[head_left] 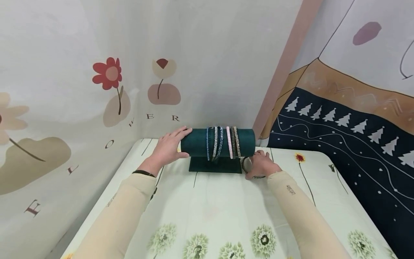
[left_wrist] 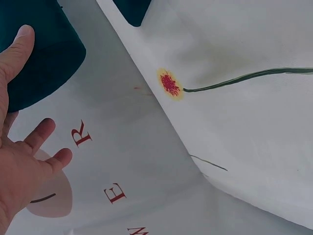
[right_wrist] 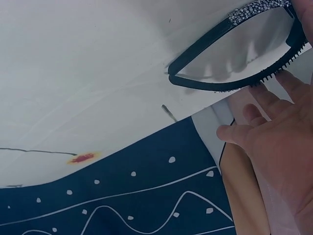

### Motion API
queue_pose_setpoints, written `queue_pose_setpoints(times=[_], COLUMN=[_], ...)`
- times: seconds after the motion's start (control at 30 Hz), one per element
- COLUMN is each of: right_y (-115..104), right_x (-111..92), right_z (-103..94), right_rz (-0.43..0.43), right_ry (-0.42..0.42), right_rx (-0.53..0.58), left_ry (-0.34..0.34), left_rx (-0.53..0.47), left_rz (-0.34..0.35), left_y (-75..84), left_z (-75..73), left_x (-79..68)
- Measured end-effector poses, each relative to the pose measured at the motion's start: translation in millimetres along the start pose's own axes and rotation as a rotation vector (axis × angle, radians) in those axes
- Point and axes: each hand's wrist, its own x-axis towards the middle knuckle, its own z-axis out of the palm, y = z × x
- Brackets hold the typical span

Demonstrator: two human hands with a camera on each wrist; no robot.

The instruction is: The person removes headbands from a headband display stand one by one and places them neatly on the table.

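Wall letters [head_left: 109,144]: "FLOWER", 8–10 o'clock | Roll [head_left: 194,142]: bands [head_left: 229,142] around | Left hand [head_left: 168,145]: fingers spread, roll's 9 o'clock end | Right hand [head_left: 260,164]: fingers gripping headband [right_wrist: 205,44], 4 o'clock

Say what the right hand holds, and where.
The right hand holds the dark toothed hair clip near the end opposite its pointed corner.

floral tablecloth [head_left: 207,205] | pale printed backdrop [head_left: 210,43] | navy tree-print cloth [head_left: 349,158]
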Motion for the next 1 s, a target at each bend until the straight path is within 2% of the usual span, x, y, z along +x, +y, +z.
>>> queue_pose_setpoints(times=[0.6,1.0], right_y=[4.5,6.9], right_x=[2.9,-0.5], right_z=[1.6,2.8], right_rz=[-0.021,0.033], right_ry=[-0.022,-0.064], right_rx=[-0.013,0.095], left_ry=[-0.005,0.000], left_rx=[-0.001,0.000], left_rz=[0.002,0.006], left_y=[2.4,2.1], left_z=[-1.8,-0.7], left_x=[-2.8,-3.3])
